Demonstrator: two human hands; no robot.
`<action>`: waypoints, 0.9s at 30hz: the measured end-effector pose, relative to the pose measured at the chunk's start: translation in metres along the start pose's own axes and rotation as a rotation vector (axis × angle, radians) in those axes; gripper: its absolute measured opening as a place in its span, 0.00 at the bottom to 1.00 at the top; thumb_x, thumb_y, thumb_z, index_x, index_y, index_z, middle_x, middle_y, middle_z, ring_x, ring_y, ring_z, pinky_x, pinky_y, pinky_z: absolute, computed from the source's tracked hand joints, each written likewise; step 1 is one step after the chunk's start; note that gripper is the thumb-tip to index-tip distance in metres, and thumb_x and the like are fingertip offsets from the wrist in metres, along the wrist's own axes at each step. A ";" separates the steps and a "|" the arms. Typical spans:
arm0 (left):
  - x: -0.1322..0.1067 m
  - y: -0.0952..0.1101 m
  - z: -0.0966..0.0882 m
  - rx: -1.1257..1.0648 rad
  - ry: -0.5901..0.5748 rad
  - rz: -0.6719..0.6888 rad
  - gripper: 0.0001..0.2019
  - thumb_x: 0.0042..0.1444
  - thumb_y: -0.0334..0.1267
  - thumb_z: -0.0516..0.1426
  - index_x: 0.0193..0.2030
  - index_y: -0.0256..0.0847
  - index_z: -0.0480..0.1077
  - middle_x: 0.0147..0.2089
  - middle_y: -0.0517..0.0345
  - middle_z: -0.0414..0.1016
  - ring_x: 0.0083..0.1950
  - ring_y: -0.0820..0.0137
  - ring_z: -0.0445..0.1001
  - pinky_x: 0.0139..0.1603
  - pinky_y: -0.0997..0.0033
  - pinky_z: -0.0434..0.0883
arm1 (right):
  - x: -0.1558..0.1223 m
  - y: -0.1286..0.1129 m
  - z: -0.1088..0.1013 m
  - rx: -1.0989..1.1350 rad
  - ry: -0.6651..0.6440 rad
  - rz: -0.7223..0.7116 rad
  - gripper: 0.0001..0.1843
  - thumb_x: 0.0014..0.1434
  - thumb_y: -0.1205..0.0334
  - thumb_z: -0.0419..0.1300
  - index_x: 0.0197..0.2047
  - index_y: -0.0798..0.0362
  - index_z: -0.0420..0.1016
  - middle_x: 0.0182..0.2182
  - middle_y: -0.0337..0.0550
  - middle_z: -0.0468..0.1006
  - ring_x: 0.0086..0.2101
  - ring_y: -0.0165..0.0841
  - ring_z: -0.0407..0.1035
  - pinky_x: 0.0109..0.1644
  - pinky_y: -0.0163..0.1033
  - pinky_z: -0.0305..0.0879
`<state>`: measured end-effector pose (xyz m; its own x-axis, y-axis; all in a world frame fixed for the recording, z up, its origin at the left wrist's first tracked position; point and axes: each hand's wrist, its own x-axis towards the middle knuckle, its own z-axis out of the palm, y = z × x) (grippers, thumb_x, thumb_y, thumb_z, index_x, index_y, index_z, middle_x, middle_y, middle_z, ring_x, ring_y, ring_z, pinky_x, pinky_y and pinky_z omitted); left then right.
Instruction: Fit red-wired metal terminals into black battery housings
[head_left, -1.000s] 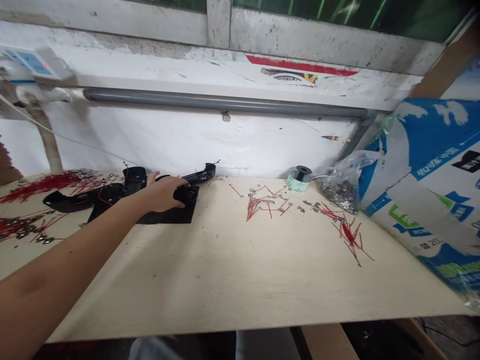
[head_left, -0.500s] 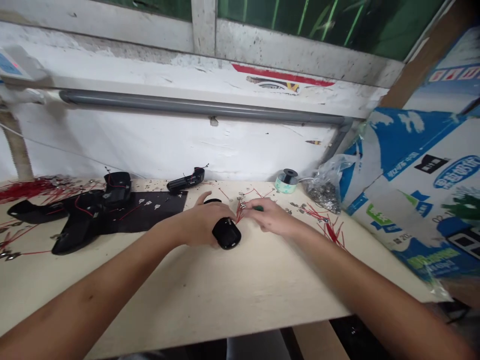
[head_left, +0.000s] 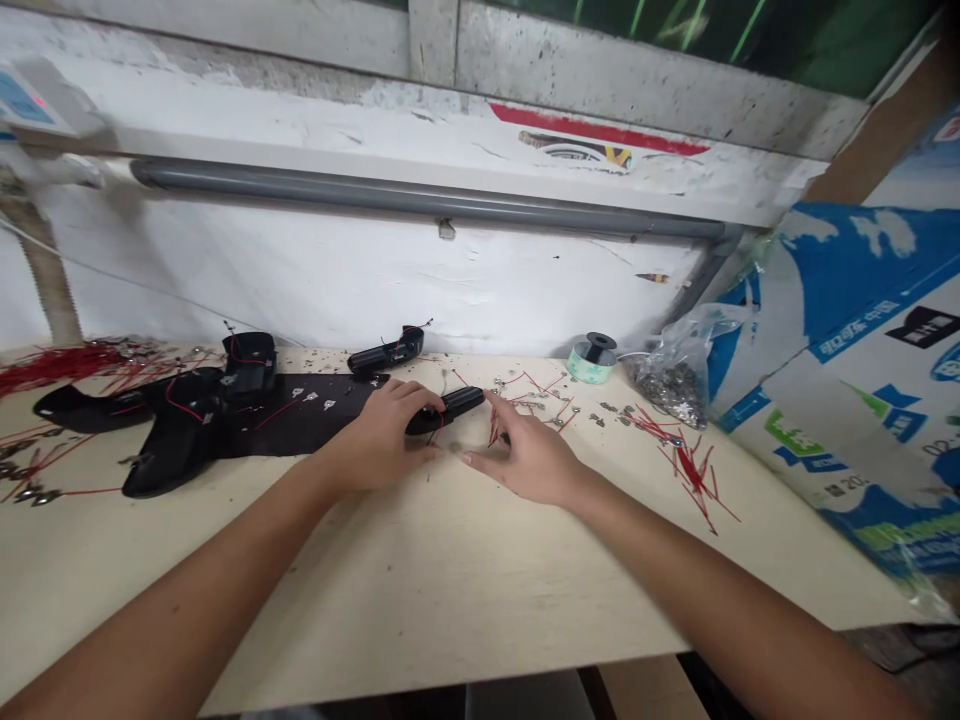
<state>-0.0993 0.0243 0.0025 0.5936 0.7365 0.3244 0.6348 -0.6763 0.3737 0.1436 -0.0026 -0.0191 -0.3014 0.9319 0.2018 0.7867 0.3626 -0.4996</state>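
My left hand [head_left: 386, 432] is closed around a long black plastic part [head_left: 454, 405] that lies on the pale wooden bench [head_left: 465, 580]. My right hand [head_left: 525, 457] hovers just right of it with thumb and fingers apart, fingertips close to the part's end and to a small cluster of red wires with metal terminals [head_left: 525, 400]. Nothing shows in the right hand.
A black mat [head_left: 300, 425] with more black plastic parts [head_left: 180, 425] lies at the left. Another black part [head_left: 386, 353] rests by the wall. A solder spool [head_left: 592, 357], a bag of metal pieces [head_left: 671, 375], more red wires [head_left: 694, 465] and a blue-white sack [head_left: 862, 380] sit at the right.
My left hand carried a black part from the mat to the bench's middle and now holds it lying lengthwise. My right hand came in, touched the wires, then drew back slightly and opened.
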 end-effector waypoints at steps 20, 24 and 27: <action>0.004 0.012 0.008 -0.272 0.032 -0.129 0.07 0.58 0.41 0.58 0.39 0.42 0.75 0.41 0.57 0.79 0.41 0.66 0.75 0.43 0.66 0.70 | 0.011 0.009 -0.006 0.010 0.029 -0.012 0.41 0.46 0.34 0.68 0.59 0.42 0.69 0.43 0.42 0.80 0.42 0.43 0.74 0.39 0.43 0.67; 0.004 0.009 0.009 -0.321 0.152 -0.155 0.07 0.58 0.39 0.58 0.41 0.41 0.75 0.40 0.56 0.79 0.42 0.66 0.76 0.44 0.66 0.70 | 0.011 0.008 -0.003 0.066 0.040 -0.034 0.26 0.51 0.38 0.67 0.49 0.41 0.75 0.41 0.39 0.80 0.41 0.41 0.74 0.39 0.41 0.67; 0.004 0.008 0.008 -0.302 0.332 -0.196 0.10 0.59 0.40 0.58 0.46 0.41 0.74 0.40 0.55 0.79 0.42 0.65 0.76 0.45 0.65 0.70 | 0.009 0.007 -0.003 0.070 0.087 -0.040 0.27 0.51 0.41 0.68 0.52 0.42 0.75 0.42 0.40 0.80 0.41 0.42 0.74 0.40 0.42 0.68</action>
<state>-0.0879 0.0214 -0.0006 0.2565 0.8477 0.4643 0.5179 -0.5261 0.6745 0.1480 0.0079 -0.0186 -0.2817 0.9135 0.2935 0.7343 0.4021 -0.5468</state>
